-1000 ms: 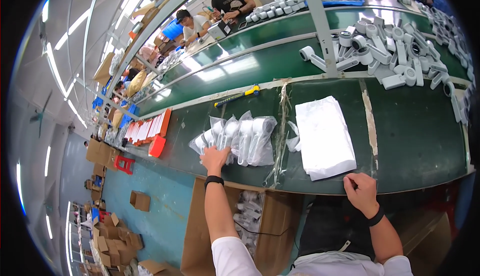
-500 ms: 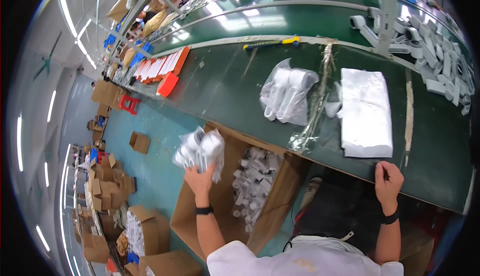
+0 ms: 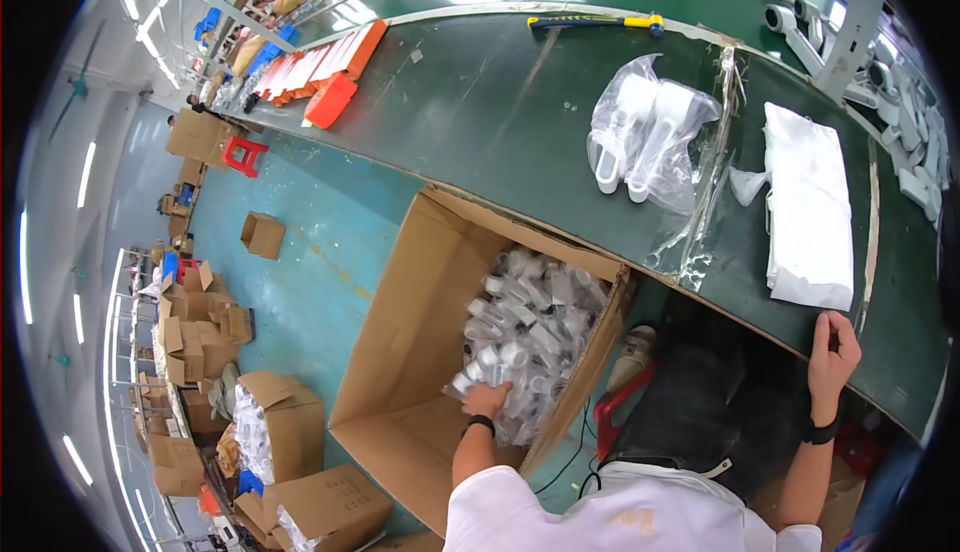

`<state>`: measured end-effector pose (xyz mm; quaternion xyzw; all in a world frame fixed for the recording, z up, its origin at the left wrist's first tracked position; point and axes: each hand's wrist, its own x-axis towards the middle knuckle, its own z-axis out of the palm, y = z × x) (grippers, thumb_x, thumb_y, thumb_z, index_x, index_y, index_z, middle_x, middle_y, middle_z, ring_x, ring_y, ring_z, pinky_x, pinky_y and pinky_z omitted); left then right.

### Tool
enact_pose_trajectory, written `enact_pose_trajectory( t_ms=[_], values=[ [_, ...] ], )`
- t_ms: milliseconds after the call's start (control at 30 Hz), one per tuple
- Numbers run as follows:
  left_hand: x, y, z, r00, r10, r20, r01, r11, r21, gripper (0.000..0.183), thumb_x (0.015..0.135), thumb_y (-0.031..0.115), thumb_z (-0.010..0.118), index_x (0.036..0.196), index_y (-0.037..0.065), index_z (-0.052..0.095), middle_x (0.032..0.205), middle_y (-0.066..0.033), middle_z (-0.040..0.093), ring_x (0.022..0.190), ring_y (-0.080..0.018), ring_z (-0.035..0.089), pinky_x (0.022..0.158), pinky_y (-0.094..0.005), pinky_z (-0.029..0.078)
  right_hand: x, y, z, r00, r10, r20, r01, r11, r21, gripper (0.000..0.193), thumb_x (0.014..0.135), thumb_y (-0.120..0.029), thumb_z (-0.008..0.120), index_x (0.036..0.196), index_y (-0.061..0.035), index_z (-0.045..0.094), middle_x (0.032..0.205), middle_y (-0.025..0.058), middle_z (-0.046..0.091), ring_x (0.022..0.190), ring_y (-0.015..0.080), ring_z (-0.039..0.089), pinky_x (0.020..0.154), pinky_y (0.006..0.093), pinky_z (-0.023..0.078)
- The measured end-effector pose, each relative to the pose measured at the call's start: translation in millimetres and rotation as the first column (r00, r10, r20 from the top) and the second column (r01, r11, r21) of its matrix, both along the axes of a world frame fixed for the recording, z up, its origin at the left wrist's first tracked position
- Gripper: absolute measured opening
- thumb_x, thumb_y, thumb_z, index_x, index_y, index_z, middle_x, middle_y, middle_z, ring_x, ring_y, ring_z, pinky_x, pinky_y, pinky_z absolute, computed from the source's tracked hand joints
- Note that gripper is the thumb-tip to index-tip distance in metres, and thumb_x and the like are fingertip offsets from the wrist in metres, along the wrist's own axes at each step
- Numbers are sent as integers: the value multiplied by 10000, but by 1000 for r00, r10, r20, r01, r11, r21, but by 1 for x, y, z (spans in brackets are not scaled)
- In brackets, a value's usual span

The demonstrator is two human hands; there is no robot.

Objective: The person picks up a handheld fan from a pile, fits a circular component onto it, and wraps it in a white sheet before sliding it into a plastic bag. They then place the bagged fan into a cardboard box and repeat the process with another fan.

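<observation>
My left hand [image 3: 487, 399] reaches down into an open cardboard box [image 3: 400, 352] on the floor and grips a clear bag of white plastic parts [image 3: 480, 370] at the near end of the heap. More bagged white parts [image 3: 535, 317] fill the box. My right hand [image 3: 833, 352] rests on the near edge of the green table [image 3: 500, 122], fingers laid flat, holding nothing. On the table lie another clear bag of white parts [image 3: 645, 132] and a stack of white bags [image 3: 810, 207].
A yellow-and-blue-handled hammer [image 3: 595, 22] lies at the table's far side, orange trays [image 3: 330, 77] at its left. Loose white parts [image 3: 905, 122] pile up at the right. Several cardboard boxes [image 3: 280, 432] stand on the teal floor to my left. A red stool [image 3: 620, 412] is under the table.
My left hand took a bag of white parts off the table, swung it left and lowered it into the cardboard box. My right hand stayed on the table edge. My view tilted down.
</observation>
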<state>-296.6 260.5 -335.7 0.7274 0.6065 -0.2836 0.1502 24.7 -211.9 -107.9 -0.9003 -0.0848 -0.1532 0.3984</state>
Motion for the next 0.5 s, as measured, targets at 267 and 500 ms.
enact_pose_trajectory(
  t_ms=[267,500],
  values=[
    [26,-39,-72,954,271,127,-261,961,-90,840,741,636,624,1246,-35,594,1294,-247,568,1236,-383,515,1013,-474,413,-1,-3,-8,998,-31,59,34,999,-36,98,920,-75,620,921,23,623,750,-10,556,676,59,468,608,215,387],
    [-1,-35,-134,808,404,429,-264,899,-351,847,752,613,662,1233,-80,578,1275,-304,556,1209,-390,540,993,-412,431,-3,6,-3,999,-27,38,28,1000,-15,86,913,-73,623,910,13,621,712,-25,520,638,52,432,573,210,353]
  ],
)
